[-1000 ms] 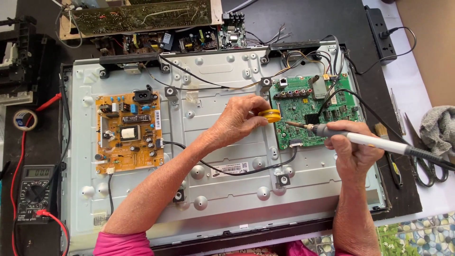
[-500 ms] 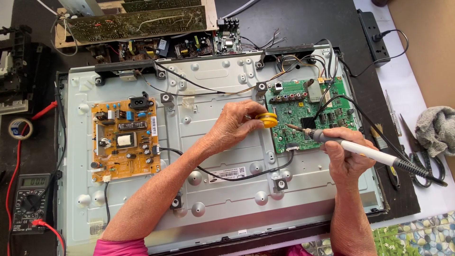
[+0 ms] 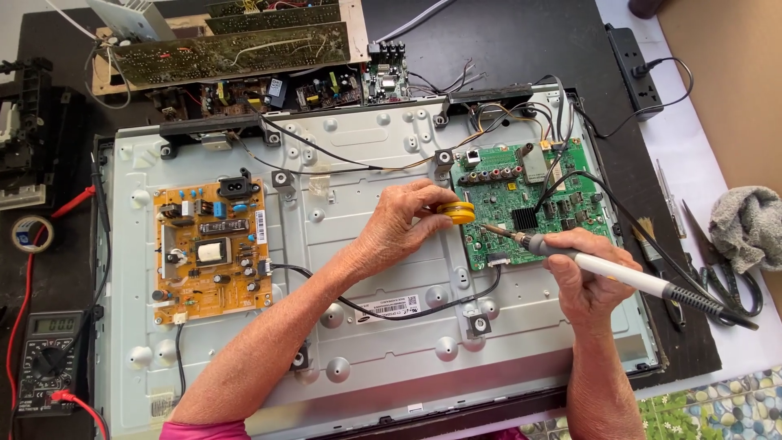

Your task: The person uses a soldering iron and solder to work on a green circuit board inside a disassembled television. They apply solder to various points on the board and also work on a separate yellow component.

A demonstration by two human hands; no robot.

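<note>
Two grips clamped, left hand (image 3: 401,224) on half-hidden yellow spool (image 3: 456,213), right hand (image 3: 588,273) on soldering iron (image 3: 619,274)

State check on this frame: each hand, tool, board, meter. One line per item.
Left hand: pinching the yellow tin at the green board's edge.
Right hand: gripping the soldering iron, tip on the green board.
Orange board: mounted on the metal panel, cable plugged in.
Multimeter: display lit, red lead attached.
Power strip: one plug inserted.
Scissors: lying unused.
</note>
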